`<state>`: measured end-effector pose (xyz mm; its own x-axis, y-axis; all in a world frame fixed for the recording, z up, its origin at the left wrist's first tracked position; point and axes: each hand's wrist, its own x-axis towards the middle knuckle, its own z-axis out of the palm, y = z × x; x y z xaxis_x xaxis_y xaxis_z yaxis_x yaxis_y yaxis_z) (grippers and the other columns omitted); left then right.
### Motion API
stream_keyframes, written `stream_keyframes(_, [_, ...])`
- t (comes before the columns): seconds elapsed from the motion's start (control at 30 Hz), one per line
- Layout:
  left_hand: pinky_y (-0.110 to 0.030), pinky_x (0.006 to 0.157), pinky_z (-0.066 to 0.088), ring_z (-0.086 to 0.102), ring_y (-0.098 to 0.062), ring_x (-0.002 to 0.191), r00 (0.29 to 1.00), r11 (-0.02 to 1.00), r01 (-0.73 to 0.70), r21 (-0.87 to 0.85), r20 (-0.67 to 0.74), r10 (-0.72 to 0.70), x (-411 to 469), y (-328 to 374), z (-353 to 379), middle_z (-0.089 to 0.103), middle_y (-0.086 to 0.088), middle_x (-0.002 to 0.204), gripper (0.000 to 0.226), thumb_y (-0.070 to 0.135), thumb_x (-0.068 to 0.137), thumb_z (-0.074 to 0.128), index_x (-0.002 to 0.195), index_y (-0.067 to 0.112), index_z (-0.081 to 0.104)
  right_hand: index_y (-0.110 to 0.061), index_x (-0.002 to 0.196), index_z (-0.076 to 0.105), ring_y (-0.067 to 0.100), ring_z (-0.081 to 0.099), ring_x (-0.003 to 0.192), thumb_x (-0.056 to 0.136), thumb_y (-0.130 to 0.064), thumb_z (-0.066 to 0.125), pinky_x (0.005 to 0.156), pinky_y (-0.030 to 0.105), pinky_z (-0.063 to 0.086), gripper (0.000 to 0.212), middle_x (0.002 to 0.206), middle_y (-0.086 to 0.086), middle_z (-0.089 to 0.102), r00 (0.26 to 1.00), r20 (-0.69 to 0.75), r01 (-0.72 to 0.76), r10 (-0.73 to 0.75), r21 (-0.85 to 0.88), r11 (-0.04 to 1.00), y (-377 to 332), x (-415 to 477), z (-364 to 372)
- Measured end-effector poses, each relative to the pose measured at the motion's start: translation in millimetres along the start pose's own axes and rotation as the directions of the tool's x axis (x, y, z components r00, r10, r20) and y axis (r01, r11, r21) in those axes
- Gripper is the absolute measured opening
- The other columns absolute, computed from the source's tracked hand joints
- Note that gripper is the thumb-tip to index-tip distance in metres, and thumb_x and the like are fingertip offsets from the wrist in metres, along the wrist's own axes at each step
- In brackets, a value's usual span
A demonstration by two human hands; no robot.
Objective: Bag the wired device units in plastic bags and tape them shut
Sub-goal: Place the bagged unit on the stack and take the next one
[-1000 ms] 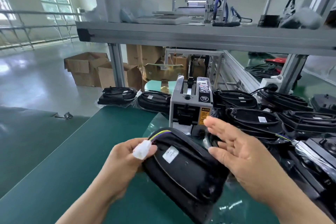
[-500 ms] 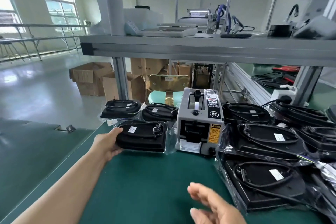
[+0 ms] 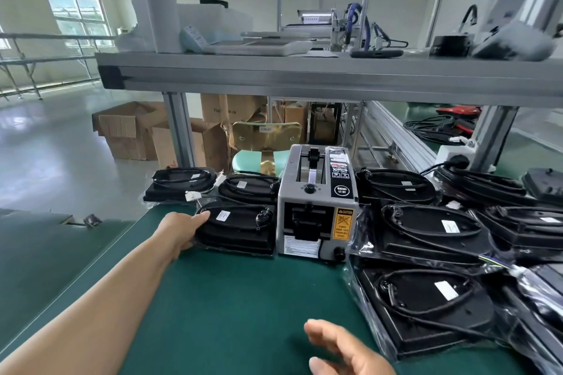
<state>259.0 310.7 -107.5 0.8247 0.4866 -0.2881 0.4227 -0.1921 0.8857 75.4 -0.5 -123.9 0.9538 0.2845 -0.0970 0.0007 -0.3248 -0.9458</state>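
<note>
Nearest, the right hand (image 3: 344, 350) hovers over the green mat (image 3: 243, 298), fingers loosely apart and holding nothing. To its right, clear plastic bags (image 3: 362, 280) each hold a flat black unit with a coiled cable. Farther out, the left hand (image 3: 179, 227) grips the left end of a wired device unit (image 3: 237, 228), which lies flat with its long axis running rightward from the hand toward the tape dispenser (image 3: 316, 207) just beside it.

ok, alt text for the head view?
A person's left-hand grip holds the edge of a bagged unit on a green mat, just left of a grey tape dispenser. The right-hand grip hovers open, low in frame; more bagged units are piled at right.
</note>
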Motion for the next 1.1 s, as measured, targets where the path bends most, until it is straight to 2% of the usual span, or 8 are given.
stream_keyframes(0.1, [-0.031, 0.07, 0.042, 0.05, -0.025, 0.073, 0.987, 0.986, -0.084, 0.142, -0.122, 0.102, -8.3, -0.4, -1.4, 0.059, -0.01, 0.085, 0.032, 0.044, 0.089, 0.071, 0.085, 0.013, 0.064, -0.053, 0.108, 0.064, -0.014, 0.06, 0.108, 0.085, -0.022, 0.076, 0.099, 0.013, 0.046, 0.04, 0.106, -0.043, 0.063, 0.995, -0.097, -0.01, 0.019, 0.092, 0.996, -1.0, -9.3, -4.1])
stream_keyframes(0.3, [-0.032, 0.076, 0.044, 0.06, -0.015, 0.093, 0.894, 0.939, -0.305, 0.16, -0.293, 0.34, -82.7, 0.6, 12.0, 0.059, 0.002, 0.122, 0.04, 0.044, 0.091, 0.063, 0.126, 0.024, 0.063, -0.039, 0.107, 0.068, -0.009, 0.063, 0.106, 0.087, -0.008, 0.071, 0.09, 0.013, 0.049, 0.037, 0.109, -0.019, 0.072, 0.981, -0.19, 0.057, -0.05, 0.033, 0.998, -13.3, -22.8, -19.3])
stream_keyframes(0.5, [-0.006, 0.067, 0.036, 0.05, 0.021, 0.092, 0.85, 0.844, -0.527, 0.095, 0.047, 0.525, -200.5, -11.0, 94.5, 0.057, 0.017, 0.105, 0.023, 0.036, 0.091, 0.066, 0.114, 0.036, 0.063, -0.043, 0.116, 0.064, -0.013, 0.06, 0.105, 0.094, -0.018, 0.066, 0.085, 0.004, 0.044, 0.033, 0.114, -0.027, 0.068, 0.967, -0.25, 0.054, -0.043, 0.036, 0.998, -15.4, -49.3, -43.0])
stream_keyframes(0.67, [-0.017, 0.08, 0.041, 0.054, 0.0, 0.105, 0.813, 0.832, -0.54, 0.125, 0.332, 0.478, -240.4, -10.6, 154.7, 0.054, 0.013, 0.121, 0.047, 0.044, 0.092, 0.064, 0.135, 0.028, 0.053, -0.044, 0.112, 0.065, -0.014, 0.059, 0.107, 0.094, -0.017, 0.064, 0.087, 0.002, 0.043, 0.032, 0.109, -0.035, 0.067, 0.926, -0.376, 0.051, -0.029, 0.049, 0.997, -5.0, -71.9, -69.0])
stream_keyframes(0.77, [-0.032, 0.085, 0.046, 0.057, -0.016, 0.109, 0.839, 0.852, -0.495, 0.169, 0.35, 0.417, -245.8, 1.4, 173.1, 0.05, 0.001, 0.134, 0.064, 0.05, 0.091, 0.061, 0.146, 0.024, 0.041, -0.045, 0.113, 0.065, -0.018, 0.057, 0.106, 0.094, -0.019, 0.064, 0.084, 0.0, 0.042, 0.032, 0.109, -0.036, 0.066, 0.883, -0.47, 0.029, 0.007, 0.07, 0.997, 4.4, -84.8, -83.8])
stream_keyframes(0.93, [-0.031, 0.093, 0.039, 0.046, -0.017, 0.122, 0.806, 0.801, -0.573, 0.173, 0.296, 0.512, -253.5, 30.8, 196.4, 0.038, -0.002, 0.145, 0.069, 0.049, 0.092, 0.061, 0.149, 0.022, 0.035, -0.044, 0.109, 0.06, -0.014, 0.059, 0.108, 0.094, -0.008, 0.062, 0.102, 0.018, 0.044, 0.039, 0.114, -0.025, 0.066, 0.815, -0.574, 0.03, 0.078, 0.176, 0.984, 17.5, -93.2, -101.7])
stream_keyframes(1.0, [-0.036, 0.106, 0.036, 0.037, -0.021, 0.133, 0.744, 0.705, -0.666, 0.243, 0.277, 0.607, -257.9, 43.6, 206.5, 0.035, -0.001, 0.147, 0.071, 0.047, 0.092, 0.063, 0.15, 0.02, 0.033, -0.041, 0.112, 0.058, -0.009, 0.058, 0.112, 0.094, -0.006, 0.061, 0.106, 0.024, 0.043, 0.04, 0.119, -0.023, 0.064, 0.791, -0.604, 0.047, 0.099, 0.22, 0.974, 18.3, -90.8, -108.4])
stream_keyframes(1.1, [-0.039, 0.113, 0.029, 0.028, -0.022, 0.137, 0.536, 0.403, -0.825, 0.397, 0.321, 0.781, -260.4, 62.6, 221.4, 0.034, 0.002, 0.15, 0.075, 0.041, 0.089, 0.068, 0.151, 0.02, 0.032, -0.036, 0.128, 0.054, -0.007, 0.055, 0.116, 0.094, -0.007, 0.06, 0.11, 0.029, 0.042, 0.045, 0.125, -0.019, 0.06, 0.772, -0.626, 0.068, 0.106, 0.247, 0.967, 13.5, -82.0, -122.0])
